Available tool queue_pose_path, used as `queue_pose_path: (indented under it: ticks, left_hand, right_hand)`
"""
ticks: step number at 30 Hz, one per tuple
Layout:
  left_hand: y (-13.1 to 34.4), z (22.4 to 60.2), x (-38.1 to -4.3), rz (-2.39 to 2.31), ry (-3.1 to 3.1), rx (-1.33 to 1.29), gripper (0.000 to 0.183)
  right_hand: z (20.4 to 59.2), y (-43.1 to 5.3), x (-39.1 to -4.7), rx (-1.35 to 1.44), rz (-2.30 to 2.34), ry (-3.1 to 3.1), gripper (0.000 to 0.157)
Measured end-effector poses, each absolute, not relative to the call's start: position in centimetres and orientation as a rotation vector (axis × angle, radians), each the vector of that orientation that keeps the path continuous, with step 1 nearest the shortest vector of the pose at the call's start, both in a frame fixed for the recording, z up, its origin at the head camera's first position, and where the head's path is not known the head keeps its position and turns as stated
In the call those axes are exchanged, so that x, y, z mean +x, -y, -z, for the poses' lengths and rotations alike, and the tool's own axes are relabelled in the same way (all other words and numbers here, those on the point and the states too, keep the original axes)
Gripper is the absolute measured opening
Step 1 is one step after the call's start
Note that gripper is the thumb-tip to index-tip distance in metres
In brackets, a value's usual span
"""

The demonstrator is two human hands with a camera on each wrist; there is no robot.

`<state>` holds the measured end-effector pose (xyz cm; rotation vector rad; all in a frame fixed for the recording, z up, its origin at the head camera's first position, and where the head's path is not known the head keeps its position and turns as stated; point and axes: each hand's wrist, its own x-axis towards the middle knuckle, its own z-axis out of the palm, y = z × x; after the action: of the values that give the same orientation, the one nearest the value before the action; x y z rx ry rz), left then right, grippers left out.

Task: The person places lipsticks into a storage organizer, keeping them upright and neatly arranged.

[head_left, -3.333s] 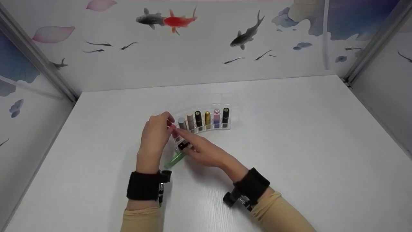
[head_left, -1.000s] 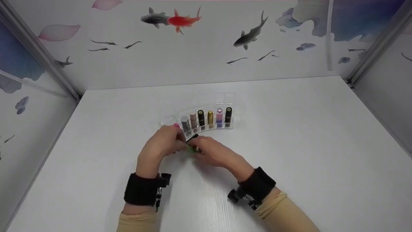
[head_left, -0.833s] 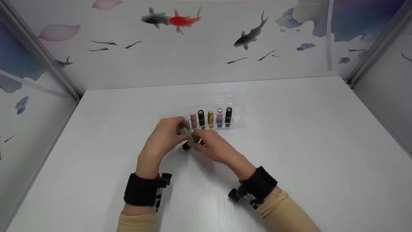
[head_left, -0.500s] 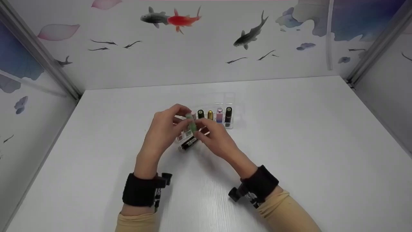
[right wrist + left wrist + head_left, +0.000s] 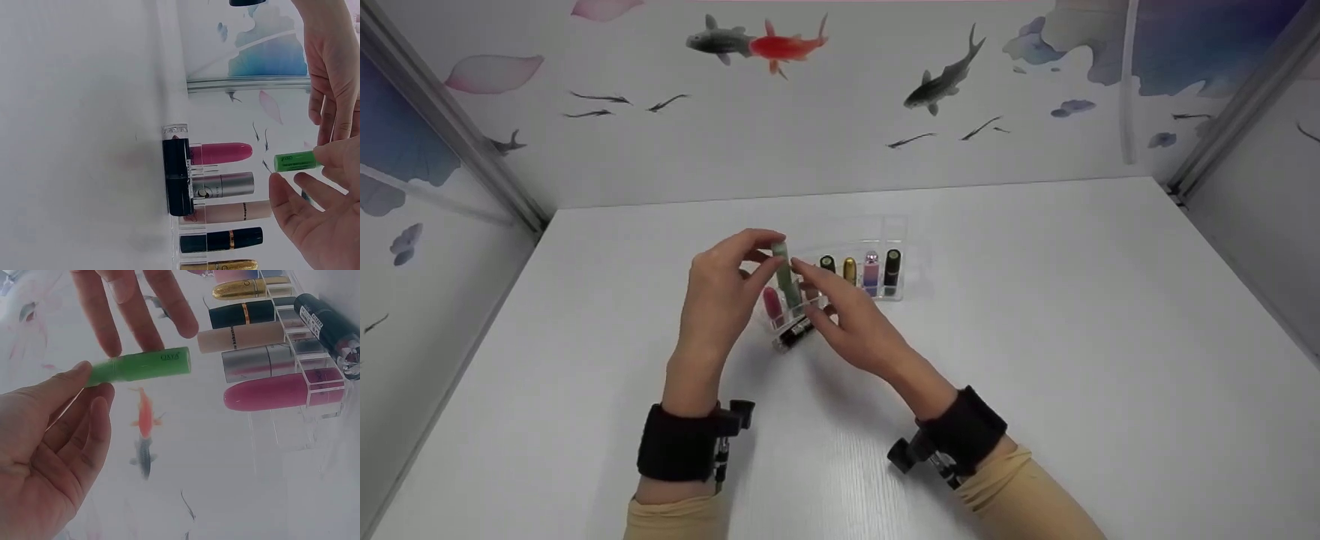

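My left hand (image 5: 714, 296) pinches the upper end of a green lipstick tube (image 5: 160, 364) between thumb and fingers, holding it upright above the row of lipsticks. Beside the tube is my right hand (image 5: 855, 319), its fingers extended and spread; in the left wrist view its fingertips come right to the tube's side. Below stands a clear lipstick organizer (image 5: 894, 295). Its slots hold a pink lipstick (image 5: 222, 153), a silver one (image 5: 237, 184), a beige one (image 5: 228, 212), a black one with a gold band (image 5: 222, 241) and others.
A black lipstick (image 5: 793, 334) with a clear end lies against the front of the organizer, on the white table (image 5: 1072, 360). A white panel (image 5: 840, 142) printed with fish rises behind the table, and metal posts (image 5: 472, 127) stand at its corners.
The green lipstick, which lay on the table in front of the organizer, has been picked up and turned upright. Both hands have risen with it; the left has let go of the pink lipstick.
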<state>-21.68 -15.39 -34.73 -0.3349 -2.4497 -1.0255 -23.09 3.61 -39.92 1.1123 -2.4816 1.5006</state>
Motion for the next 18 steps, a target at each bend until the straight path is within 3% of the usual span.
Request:
queue_pose_path:
  ticks: [18]
  left_hand:
    - [16.4,36.0,-22.7,0.783,2.46,-0.184,0.023]
  right_hand:
    - [40.3,-0.4,-23.6,1.207,-1.567,2.362,0.057]
